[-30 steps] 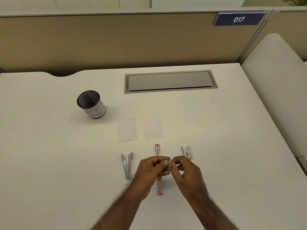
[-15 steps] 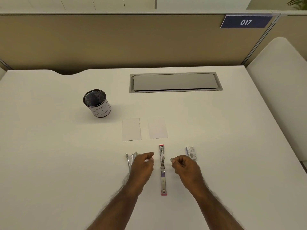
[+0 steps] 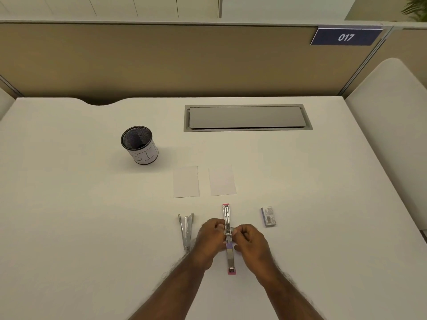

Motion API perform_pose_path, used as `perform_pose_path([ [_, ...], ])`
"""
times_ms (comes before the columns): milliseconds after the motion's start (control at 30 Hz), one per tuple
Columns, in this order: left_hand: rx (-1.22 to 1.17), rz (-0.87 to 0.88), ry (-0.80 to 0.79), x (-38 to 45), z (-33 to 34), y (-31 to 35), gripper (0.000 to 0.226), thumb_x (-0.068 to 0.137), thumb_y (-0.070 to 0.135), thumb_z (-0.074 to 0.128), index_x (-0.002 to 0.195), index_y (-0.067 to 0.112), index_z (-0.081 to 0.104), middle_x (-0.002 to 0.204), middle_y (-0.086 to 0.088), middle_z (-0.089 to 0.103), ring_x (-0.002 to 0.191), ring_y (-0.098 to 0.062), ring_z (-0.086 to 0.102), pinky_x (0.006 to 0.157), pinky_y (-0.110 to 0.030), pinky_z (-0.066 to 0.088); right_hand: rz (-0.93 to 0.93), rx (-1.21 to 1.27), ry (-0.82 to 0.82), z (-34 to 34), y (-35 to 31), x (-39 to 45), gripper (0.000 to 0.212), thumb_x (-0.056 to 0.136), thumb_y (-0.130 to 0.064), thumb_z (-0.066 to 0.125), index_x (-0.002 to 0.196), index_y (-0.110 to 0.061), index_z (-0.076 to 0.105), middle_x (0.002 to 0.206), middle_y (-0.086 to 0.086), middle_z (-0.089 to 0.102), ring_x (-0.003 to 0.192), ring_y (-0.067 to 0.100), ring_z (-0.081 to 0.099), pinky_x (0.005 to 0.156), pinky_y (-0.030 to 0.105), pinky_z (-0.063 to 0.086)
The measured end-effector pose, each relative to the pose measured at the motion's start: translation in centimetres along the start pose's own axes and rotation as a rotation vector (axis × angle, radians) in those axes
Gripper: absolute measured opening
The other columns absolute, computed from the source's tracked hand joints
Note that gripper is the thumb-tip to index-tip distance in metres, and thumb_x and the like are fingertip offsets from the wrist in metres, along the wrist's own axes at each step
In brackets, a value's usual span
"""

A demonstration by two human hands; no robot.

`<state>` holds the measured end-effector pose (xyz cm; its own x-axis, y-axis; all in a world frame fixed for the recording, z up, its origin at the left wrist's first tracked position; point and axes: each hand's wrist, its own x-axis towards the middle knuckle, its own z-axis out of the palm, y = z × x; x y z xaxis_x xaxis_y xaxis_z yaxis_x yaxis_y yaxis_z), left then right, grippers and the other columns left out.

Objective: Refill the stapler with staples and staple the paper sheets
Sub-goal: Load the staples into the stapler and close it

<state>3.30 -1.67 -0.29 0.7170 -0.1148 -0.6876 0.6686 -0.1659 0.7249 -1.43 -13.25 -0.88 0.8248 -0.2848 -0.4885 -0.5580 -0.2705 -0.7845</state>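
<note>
Pink-tipped, the opened stapler [image 3: 228,239] lay flat at lower centre of the table [image 3: 92,227]. The left hand [image 3: 209,239] and right hand [image 3: 250,242] pinched its middle from both sides. Judgement: seat the staple strip squarely in the channel before closing.

White desk [image 3: 92,227], grey cable hatch [image 3: 248,117], tan partition [image 3: 161,61], blue 017 sign [image 3: 346,37], pale neighbouring desk [image 3: 392,135]
</note>
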Motion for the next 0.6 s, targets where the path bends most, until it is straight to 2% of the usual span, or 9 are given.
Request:
perform_pose_path([
  [100,-0.068,0.021,0.004,0.0,-0.1,-0.2,0.024,0.102,0.012,0.040,0.103,0.008,0.063,0.099,-0.013,0.069,0.076,-0.018,0.069,0.058,-0.029,0.058,-0.027,0.015,-0.001,-0.3,0.0,-0.1,0.014,0.096,-0.023,0.055,0.094,-0.013,0.063,0.090,0.004,0.071,0.086,0.022,0.069,0.082,0.044,0.058],
  [233,-0.153,0.031,-0.014,0.3,-0.3,-0.7,0.016,0.100,0.011,0.048,0.102,0.003,0.062,0.095,-0.016,0.073,0.078,-0.025,0.073,0.059,-0.034,0.059,-0.073,0.025,0.011,-0.5,0.1,-0.3,0.011,0.094,-0.022,0.059,0.090,-0.014,0.064,0.085,0.002,0.071,0.083,0.022,0.069,0.078,0.040,0.058],
  [300,-0.174,0.019,-0.024,0.6,-0.5,-1.0,0.013,0.097,0.011,0.054,0.100,0.002,0.063,0.088,-0.014,0.075,0.073,-0.025,0.073,0.058,-0.034,0.058,-0.086,0.026,0.019,-0.6,0.3,-0.5,0.009,0.093,-0.023,0.061,0.086,-0.018,0.064,0.080,-0.002,0.071,0.078,0.020,0.068,0.074,0.037,0.057],
  [367,-0.170,-0.005,-0.033,0.9,-0.6,-1.3,0.010,0.095,0.012,0.059,0.097,0.004,0.065,0.083,-0.012,0.076,0.068,-0.024,0.073,0.057,-0.032,0.057,-0.083,0.037,0.013,-0.5,0.5,-0.7,0.009,0.091,-0.024,0.063,0.083,-0.020,0.064,0.076,-0.003,0.070,0.074,0.020,0.066,0.072,0.040,0.056],
  [500,-0.211,-0.041,-0.098,1.2,-1.2,-1.7,0.009,0.092,0.012,0.065,0.099,0.006,0.065,0.081,-0.009,0.075,0.067,-0.020,0.070,0.062,-0.033,0.058,-0.061,0.129,-0.027,-0.8,1.0,-0.9,0.006,0.090,-0.023,0.065,0.084,-0.019,0.066,0.080,0.002,0.073,0.081,0.026,0.069,0.081,0.049,0.057],
  [600,-0.305,-0.062,-0.167,1.0,-1.6,-1.6,0.021,0.088,0.010,0.069,0.108,0.010,0.061,0.087,-0.004,0.076,0.071,-0.015,0.070,0.060,-0.029,0.056,-0.030,0.207,-0.061,-1.4,0.8,-0.9,0.007,0.089,-0.020,0.066,0.083,-0.018,0.066,0.083,0.004,0.074,0.086,0.026,0.071,0.083,0.047,0.058],
])
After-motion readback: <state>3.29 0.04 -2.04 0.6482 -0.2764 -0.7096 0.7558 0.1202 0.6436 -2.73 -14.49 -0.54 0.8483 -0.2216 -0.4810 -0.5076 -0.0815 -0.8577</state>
